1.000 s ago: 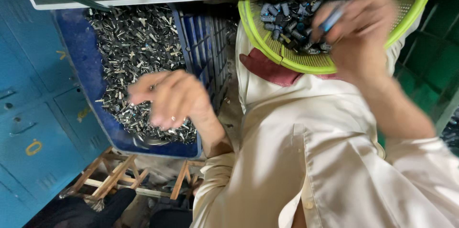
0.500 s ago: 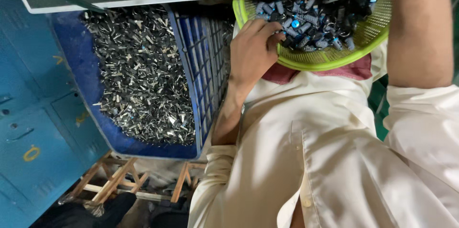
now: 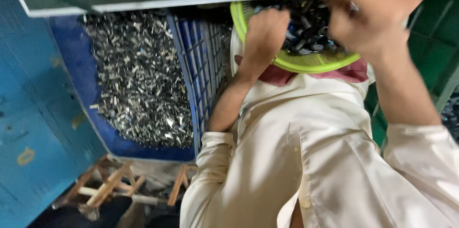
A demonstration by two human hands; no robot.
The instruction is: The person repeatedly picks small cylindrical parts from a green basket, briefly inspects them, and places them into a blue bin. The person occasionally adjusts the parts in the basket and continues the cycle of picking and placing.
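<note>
the yellow-green mesh basket (image 3: 306, 63) sits on the person's lap against the cream shirt (image 3: 306, 161), and everything else is placed from it here. its far rim runs under the grey metal table edge (image 3: 191, 1), which shuts off the room above the basket; only a narrow slot stays free between that edge and the basket's near rim. to the left of the basket stands the slatted wall of a blue plastic crate (image 3: 191, 65), close by, with a thin dark gap between the two. the crate holds a heap of small shiny metal pieces (image 3: 138, 80). below the crate, further left of the basket, a wooden stand (image 3: 110, 190) shows in part.

the basket's load of small dark metal parts (image 3: 306, 29) is hard to read: blurred, shaded by the table, and partly covered by both hands. the basket's right end is hidden behind the right hand and forearm.

the left hand (image 3: 263, 34) reaches up from a bent elbow, back of the hand toward the camera, fingers curled down over the basket's left rim into the parts; it looks closed, but what it grips, if anything, cannot be told. the right hand (image 3: 368, 10) hangs above the basket's right half, heavily motion-blurred, fingers bunched in a loose fist; whether it holds a part cannot be told.
</note>
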